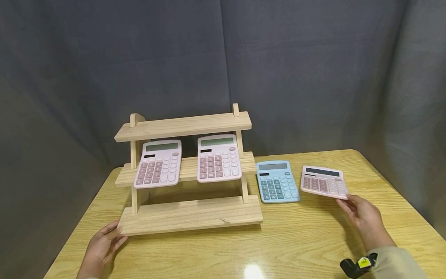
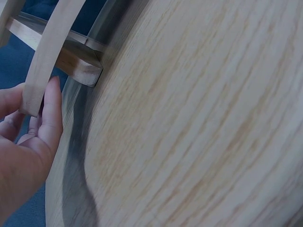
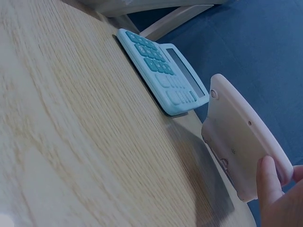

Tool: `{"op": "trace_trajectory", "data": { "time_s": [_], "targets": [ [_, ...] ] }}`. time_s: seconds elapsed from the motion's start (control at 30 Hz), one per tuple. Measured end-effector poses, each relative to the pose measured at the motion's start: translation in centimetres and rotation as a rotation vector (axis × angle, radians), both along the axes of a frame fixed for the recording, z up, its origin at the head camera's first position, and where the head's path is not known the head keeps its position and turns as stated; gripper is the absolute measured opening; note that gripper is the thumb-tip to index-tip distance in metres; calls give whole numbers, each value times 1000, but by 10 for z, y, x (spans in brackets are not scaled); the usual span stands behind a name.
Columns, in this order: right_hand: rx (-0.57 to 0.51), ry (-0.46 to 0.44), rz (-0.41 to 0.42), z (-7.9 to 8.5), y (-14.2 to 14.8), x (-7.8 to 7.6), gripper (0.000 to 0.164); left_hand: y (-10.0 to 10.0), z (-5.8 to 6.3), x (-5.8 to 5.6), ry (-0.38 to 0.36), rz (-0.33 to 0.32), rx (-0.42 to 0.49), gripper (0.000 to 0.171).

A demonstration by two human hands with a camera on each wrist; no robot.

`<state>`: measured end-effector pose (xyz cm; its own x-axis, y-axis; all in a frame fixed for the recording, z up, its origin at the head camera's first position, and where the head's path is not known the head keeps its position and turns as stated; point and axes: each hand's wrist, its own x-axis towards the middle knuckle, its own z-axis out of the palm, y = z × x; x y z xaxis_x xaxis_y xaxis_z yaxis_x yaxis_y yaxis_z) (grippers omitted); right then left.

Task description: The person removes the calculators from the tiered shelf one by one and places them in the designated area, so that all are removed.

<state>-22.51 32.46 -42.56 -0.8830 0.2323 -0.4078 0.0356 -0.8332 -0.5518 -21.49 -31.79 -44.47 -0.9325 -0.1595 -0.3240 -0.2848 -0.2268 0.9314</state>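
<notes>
While aloft, calculator edge in fingers

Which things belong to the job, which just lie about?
Job: pale pink rectangular calculator in right hand; tiered pale wooden rack gripped by left hand; two pink calculators on its middle shelf.
Lying about: light blue rectangular calculator, untouched, perhaps queued.

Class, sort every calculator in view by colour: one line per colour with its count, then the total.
Pink calculators: 3 (two on the wooden rack, one held in the right hand)
Blue calculator: 1 (on the table, beside the rack)
Total: 4
</notes>
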Motion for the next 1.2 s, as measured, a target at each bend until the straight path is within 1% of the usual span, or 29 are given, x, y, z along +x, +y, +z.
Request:
{"op": "trace_trajectory", "data": {
  "time_s": [0.03,0.23,0.37,0.47,0.57,0.67,0.87,0.93,1.03,1.1,1.2],
  "targets": [
    [4,-3,3,0,0,-1,27,0,0,0,0,-2,3,16],
    [-5,-13,6,0,3,-5,22,1,0,1,-6,-11,5,17],
    [13,-30,14,1,3,-8,30,2,0,2,-5,-11,-3,20],
    [29,-41,36,1,3,-11,34,2,0,1,-4,1,0,16],
    [18,-38,66,-1,4,-12,27,2,0,1,-3,9,2,13],
    [-19,-24,87,-3,6,-14,19,1,-1,1,-2,8,1,12],
    [-86,-38,84,-7,11,-18,23,0,-2,1,8,20,-2,15],
    [-93,-46,84,-8,12,-18,18,-1,-3,0,11,25,6,18],
    [-56,-66,79,-9,14,-20,12,-1,-4,0,19,25,20,23],
    [-20,-86,67,-9,15,-22,14,-1,-5,0,15,28,29,24],
    [30,-129,41,-9,16,-26,23,-1,-5,0,16,26,22,19]
  ]
}}
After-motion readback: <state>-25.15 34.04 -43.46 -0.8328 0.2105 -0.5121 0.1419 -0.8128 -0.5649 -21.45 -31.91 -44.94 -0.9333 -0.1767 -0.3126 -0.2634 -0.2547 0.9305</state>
